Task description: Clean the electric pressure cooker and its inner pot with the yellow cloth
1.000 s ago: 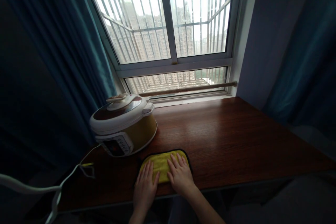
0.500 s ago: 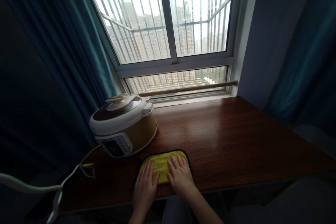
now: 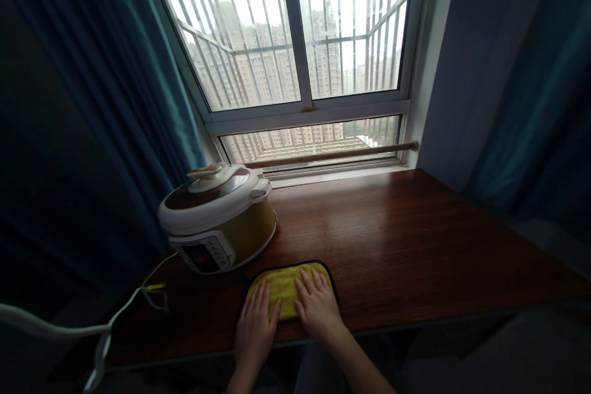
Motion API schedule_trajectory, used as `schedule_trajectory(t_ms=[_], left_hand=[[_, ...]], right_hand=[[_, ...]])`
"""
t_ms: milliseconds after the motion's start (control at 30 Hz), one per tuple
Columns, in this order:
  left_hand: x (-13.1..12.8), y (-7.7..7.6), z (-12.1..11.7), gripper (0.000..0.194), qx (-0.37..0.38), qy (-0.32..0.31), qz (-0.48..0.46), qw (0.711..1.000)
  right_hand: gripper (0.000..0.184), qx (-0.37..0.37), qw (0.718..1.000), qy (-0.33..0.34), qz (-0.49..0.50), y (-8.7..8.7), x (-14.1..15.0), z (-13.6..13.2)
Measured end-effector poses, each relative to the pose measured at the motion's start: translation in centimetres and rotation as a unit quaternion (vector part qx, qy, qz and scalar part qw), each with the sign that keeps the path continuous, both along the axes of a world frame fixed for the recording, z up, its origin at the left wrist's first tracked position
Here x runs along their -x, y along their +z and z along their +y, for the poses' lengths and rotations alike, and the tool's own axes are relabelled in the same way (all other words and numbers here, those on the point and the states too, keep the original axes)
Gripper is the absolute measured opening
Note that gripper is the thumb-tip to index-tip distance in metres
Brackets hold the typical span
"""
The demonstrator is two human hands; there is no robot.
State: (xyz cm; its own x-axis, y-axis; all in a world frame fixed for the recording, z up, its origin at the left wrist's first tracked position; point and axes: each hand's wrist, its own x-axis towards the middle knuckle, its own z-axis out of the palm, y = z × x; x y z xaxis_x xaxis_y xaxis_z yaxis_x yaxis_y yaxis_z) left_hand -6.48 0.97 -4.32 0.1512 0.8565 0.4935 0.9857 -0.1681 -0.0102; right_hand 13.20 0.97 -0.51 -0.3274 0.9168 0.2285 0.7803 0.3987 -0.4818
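A yellow cloth (image 3: 282, 286) with a dark border lies folded on the brown wooden table (image 3: 392, 240), close to its front edge. My left hand (image 3: 256, 326) rests flat on the cloth's left part, fingers stretched forward and thumb out to the side. On the right part of the cloth lies my right hand (image 3: 318, 308), its fingers also spread and flat. Both palms face down, and neither hand grips the cloth. The cloth's near edge is partly hidden under the hands.
A white and gold electric cooker (image 3: 221, 221) stands behind and left of the cloth. White cords (image 3: 111, 323) hang at the left front. Beyond the table is a barred window (image 3: 305, 43), with a rod (image 3: 341, 154) across its lower part and a blue curtain (image 3: 106, 86) at the left.
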Motion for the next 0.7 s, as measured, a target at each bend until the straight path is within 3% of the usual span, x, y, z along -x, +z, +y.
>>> schedule_trajectory(t_ms=[700], left_hand=[[0.25,-0.42,0.23,0.056,-0.004,-0.001,0.004,1.000]], right_hand=[[0.053,0.003,1.000,0.000,0.016,0.02,0.05,0.03]])
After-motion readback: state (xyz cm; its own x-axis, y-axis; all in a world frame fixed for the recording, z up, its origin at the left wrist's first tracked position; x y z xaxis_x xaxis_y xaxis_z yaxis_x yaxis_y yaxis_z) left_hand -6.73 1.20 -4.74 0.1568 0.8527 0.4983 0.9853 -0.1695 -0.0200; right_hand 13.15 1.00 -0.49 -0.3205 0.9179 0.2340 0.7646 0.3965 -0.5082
